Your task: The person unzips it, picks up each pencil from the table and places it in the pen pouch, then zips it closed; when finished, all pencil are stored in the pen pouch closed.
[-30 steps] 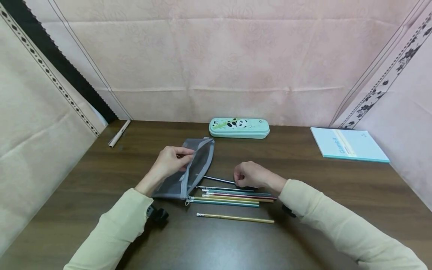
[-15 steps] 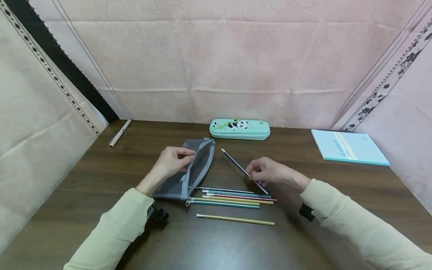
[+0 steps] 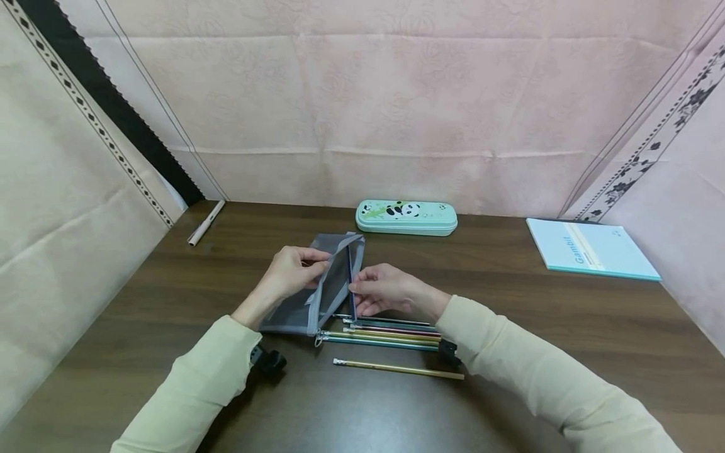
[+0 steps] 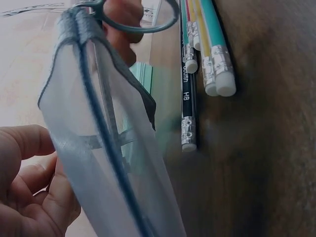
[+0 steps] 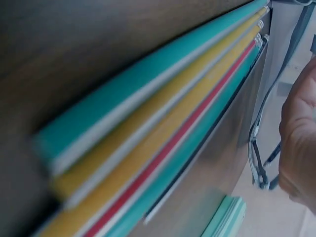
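Observation:
My left hand (image 3: 294, 270) pinches the upper edge of a grey see-through zip pouch (image 3: 289, 314), whose mouth gapes to the right. In the left wrist view the thumb and fingers (image 4: 37, 143) press its sheer side (image 4: 79, 173). My right hand (image 3: 393, 292) pinches a dark pencil (image 3: 354, 308) at that mouth; its far end overlaps the pouch, and I cannot tell how deep it sits. Below lies a row of pencils (image 3: 391, 341), teal, gold, red and black, with eraser ends towards the pouch. In the right wrist view the held pencil is hidden behind my hand (image 5: 301, 133).
One gold pencil (image 3: 399, 369) lies apart, nearer me. A mint pencil case (image 3: 406, 226) with a panda stands at the back. A light blue notebook (image 3: 617, 251) lies at right, and a white rod (image 3: 206, 223) at far left. Cloth walls surround the table (image 3: 481, 251).
My right hand has lifted the dark pencil off the row, turned it, and carried it left to the pouch mouth. My left hand has kept its hold on the pouch.

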{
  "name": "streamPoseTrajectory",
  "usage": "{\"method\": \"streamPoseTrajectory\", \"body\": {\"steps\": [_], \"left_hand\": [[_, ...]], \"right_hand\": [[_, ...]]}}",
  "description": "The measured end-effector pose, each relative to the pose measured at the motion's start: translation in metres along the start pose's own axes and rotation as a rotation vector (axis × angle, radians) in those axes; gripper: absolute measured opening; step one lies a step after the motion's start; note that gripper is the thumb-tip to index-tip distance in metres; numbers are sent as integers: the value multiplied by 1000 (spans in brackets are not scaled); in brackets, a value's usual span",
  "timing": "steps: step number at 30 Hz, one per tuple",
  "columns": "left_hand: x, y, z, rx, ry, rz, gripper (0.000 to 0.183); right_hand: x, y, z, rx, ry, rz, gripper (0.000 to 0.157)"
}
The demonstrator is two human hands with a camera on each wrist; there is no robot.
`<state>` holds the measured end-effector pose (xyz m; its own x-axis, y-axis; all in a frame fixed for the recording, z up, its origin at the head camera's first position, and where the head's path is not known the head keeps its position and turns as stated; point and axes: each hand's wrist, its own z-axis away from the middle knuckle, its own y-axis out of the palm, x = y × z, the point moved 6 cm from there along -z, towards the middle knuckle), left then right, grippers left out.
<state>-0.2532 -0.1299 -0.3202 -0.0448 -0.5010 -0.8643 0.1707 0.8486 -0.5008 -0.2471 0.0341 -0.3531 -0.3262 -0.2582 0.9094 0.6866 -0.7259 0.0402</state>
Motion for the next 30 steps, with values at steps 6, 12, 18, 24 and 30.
{"method": "streamPoseTrajectory", "body": {"steps": [6, 12, 18, 24, 30], "left_hand": [[0, 2, -1, 4, 9, 5, 26], [0, 2, -2, 4, 4, 19, 26], [1, 2, -2, 10, 2, 19, 27], [1, 1, -1, 14, 2, 6, 28], [3, -2, 0, 19, 0, -10, 28]], "right_hand": [[2, 9, -12, -52, -22, -40, 8], [3, 17, -18, -85, -16, -64, 9], [5, 18, -14, -107, -24, -75, 29], [-2, -3, 1, -132, -73, 128, 30], [-18, -32, 20, -133, -59, 381, 19]]}}
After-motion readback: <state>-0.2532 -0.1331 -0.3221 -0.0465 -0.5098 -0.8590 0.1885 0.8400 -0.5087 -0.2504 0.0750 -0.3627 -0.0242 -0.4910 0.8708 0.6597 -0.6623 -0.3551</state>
